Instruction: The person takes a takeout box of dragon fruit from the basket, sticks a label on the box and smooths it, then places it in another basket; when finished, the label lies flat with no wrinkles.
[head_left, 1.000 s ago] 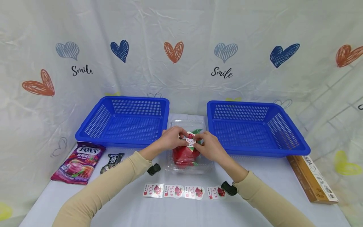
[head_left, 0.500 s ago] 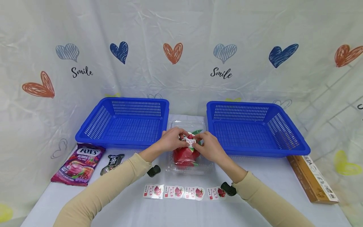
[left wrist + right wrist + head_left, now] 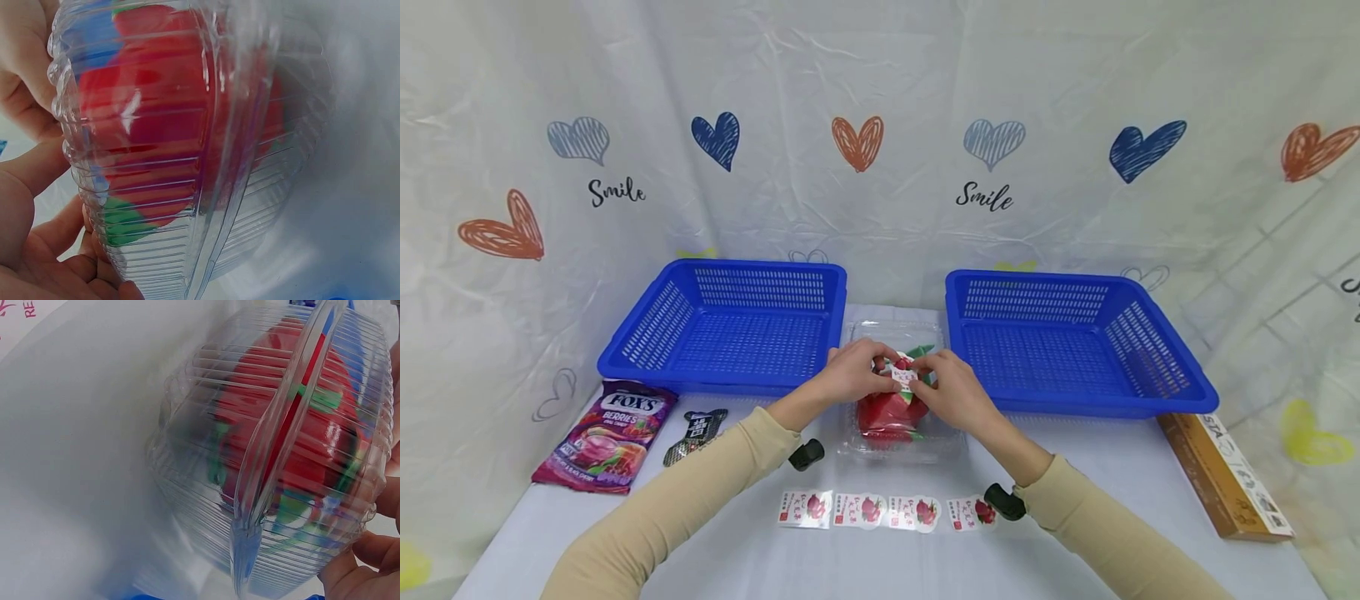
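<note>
A clear plastic clamshell box [image 3: 865,448] stands closed on the table between two blue baskets. Inside lies a red dragon fruit [image 3: 887,414] with green tips, also visible through the ribbed wall in the left wrist view. On top of the lid is a white dragon-fruit sticker [image 3: 905,377]. My left hand [image 3: 856,371] pinches its left edge between thumb and fingers. From the other side my right hand [image 3: 953,385] does the same at the right edge. Both hands' fingertips are right at the lid surface, and they partly hide the sticker's edges.
Several similar stickers [image 3: 861,509] lie in a row at the front. The left basket [image 3: 760,387] and right basket [image 3: 1097,406] flank the box. A purple candy bag [image 3: 606,437] and a small dark packet [image 3: 696,433] lie left; a long brown box [image 3: 1225,479] lies right.
Both hands stay at the sticker on the lid with hardly any movement. The head view has tilted slightly, so the scene sits a little lower.
</note>
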Tool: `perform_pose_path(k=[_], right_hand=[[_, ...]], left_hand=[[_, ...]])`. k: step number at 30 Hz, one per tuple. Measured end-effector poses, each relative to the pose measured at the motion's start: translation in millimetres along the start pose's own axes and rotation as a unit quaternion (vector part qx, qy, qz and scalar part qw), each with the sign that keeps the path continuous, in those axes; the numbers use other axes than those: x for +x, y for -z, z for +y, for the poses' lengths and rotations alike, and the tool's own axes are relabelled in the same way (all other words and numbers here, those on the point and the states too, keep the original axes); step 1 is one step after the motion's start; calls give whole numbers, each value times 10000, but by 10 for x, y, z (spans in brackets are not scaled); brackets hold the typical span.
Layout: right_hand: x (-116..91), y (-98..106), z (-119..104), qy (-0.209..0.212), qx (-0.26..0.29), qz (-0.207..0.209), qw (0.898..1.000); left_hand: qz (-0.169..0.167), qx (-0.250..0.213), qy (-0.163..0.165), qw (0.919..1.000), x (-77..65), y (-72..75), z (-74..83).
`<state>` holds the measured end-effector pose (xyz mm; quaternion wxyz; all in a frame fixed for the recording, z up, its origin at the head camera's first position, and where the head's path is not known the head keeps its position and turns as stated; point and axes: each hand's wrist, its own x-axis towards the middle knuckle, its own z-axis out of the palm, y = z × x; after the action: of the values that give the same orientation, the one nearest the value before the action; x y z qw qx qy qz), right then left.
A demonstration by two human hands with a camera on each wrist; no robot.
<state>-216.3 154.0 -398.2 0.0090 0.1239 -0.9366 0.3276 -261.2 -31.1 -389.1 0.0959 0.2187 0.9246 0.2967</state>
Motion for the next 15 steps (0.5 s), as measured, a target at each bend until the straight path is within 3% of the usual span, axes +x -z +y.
perform_pose_path(k=[15], right_hand=[[6, -5, 21, 75, -7, -12, 10000]], left_hand=[[-97, -213, -95, 9997, 18, 4, -40]])
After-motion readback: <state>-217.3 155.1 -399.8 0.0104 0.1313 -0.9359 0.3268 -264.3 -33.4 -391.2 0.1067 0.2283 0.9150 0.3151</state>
